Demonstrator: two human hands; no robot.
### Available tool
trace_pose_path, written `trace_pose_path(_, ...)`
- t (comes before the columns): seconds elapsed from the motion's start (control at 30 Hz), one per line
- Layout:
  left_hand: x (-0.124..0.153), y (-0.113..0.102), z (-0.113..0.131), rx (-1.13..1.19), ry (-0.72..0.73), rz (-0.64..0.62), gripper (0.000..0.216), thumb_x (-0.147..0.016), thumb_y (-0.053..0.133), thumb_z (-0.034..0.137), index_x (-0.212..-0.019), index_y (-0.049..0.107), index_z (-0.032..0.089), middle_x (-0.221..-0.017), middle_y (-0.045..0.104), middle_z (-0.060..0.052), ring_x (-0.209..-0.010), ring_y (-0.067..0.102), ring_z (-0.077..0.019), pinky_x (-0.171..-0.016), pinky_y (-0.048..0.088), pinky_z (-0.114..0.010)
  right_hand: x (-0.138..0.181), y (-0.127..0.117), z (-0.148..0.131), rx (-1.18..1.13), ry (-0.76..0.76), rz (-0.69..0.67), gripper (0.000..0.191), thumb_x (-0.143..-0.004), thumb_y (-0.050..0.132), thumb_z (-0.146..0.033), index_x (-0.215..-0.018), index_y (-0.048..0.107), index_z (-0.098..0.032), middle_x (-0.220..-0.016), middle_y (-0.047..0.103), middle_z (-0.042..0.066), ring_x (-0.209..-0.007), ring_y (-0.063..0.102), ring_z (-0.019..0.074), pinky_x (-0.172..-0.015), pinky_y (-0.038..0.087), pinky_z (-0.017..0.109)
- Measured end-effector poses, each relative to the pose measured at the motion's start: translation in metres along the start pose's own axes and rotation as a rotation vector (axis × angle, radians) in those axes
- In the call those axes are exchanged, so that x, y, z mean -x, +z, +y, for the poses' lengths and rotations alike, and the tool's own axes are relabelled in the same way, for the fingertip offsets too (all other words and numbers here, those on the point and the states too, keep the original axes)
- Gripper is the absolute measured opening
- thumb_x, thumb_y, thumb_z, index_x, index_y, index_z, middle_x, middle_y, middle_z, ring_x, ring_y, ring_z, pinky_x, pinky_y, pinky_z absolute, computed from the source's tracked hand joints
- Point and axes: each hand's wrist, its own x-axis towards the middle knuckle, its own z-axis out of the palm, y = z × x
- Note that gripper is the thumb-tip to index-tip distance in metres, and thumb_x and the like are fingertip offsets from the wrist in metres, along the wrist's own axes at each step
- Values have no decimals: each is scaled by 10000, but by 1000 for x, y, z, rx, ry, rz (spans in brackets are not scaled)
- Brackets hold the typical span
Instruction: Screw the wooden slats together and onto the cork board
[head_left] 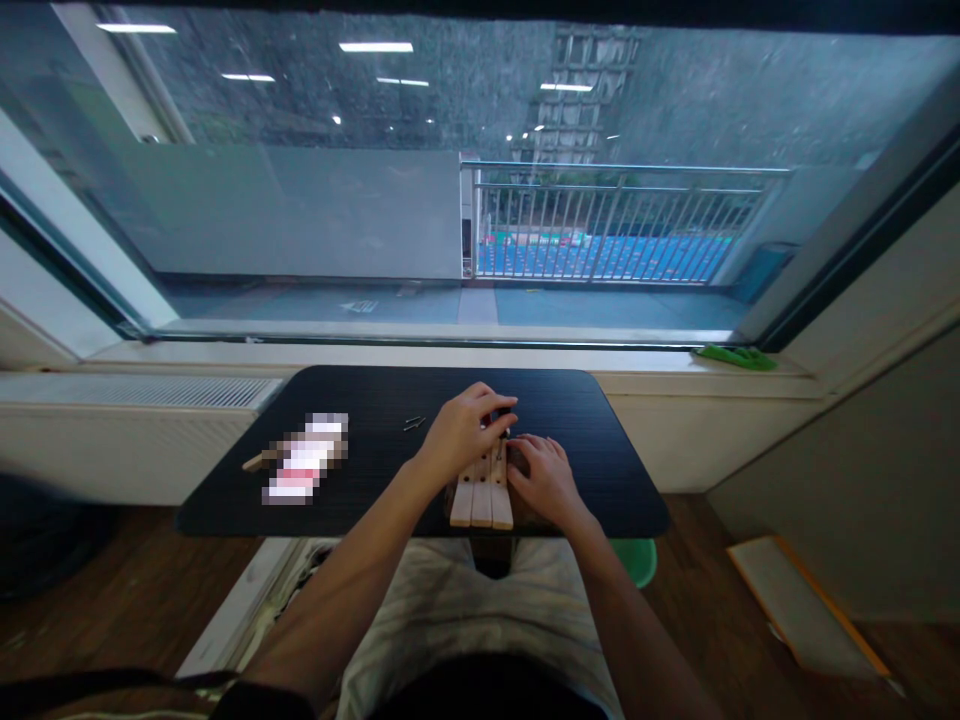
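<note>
Wooden slats (481,507), lower centre: seemed light, stiff; edges suited holding.
Left hand (466,425): fingertips nearly met, grip unclear.
Right hand (551,478): curled alongside, grip unclear.

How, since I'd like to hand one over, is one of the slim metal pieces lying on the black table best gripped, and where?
I'd pinch one of the slim metal pieces mid-length, across its long sides, coming down from above: it lies thin and flat on the black table. Approach from the left, since the left hand is close by on the right.
</note>
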Motion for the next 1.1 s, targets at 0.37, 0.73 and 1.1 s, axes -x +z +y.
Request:
trace_pose_path(0.37,0,-1,-1,11,0,-29,243,-852,644,231,-1087,700,204,-898,631,-21,-690,582,-101,-668,496,-243,-1,1,0,7,-5,-6,283,-830,552,-261,-1093,650,-224,-1154,656,88,-1076,565,241,-1004,343,434)
trace_pose_path(0.73,2,-2,-2,-12,-11,-42,280,-871,613,245,-1139,683,201,-934,639,-39,-715,593,-114,-692,503,-261,0,-1,-2,5,0,4,277,-830,558,-251,-1088,653,-216,-1128,661,85,-1051,569,234,-987,353,427)
trace_pose_path(1.1,3,-2,-3,-83,62,-6,296,-876,601,228,-1164,671,218,-952,713,-58,-892,637,-179,-830,510,-345,1,-1,-1,5,2,2,278,-829,558,-260,-1089,649,-226,-1145,650,85,-1076,559,244,-1001,349,443)
